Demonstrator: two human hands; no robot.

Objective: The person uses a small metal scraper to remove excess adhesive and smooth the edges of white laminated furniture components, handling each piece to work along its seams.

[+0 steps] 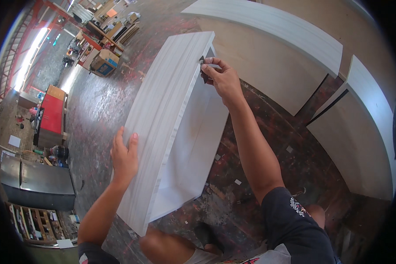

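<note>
A white wood-grain cabinet carcass (163, 101) stands in front of me, its open side facing right. My left hand (125, 154) rests on its top panel toward the left edge, fingers stretched out and holding nothing. Near the far end, my right hand (222, 77) pinches a small dark flat tool (202, 66) against the long right edge of that panel. My fingers cover part of the tool, so its exact kind cannot be made out.
Other white-edged cabinet pieces (273, 22) stand at the far right, with another panel (369, 97) beside them. Small scraps (237, 181) litter the dark stained floor. Leftward are a red-topped cabinet (52, 115), a cardboard box (104, 63) and a grey metal cabinet (46, 178).
</note>
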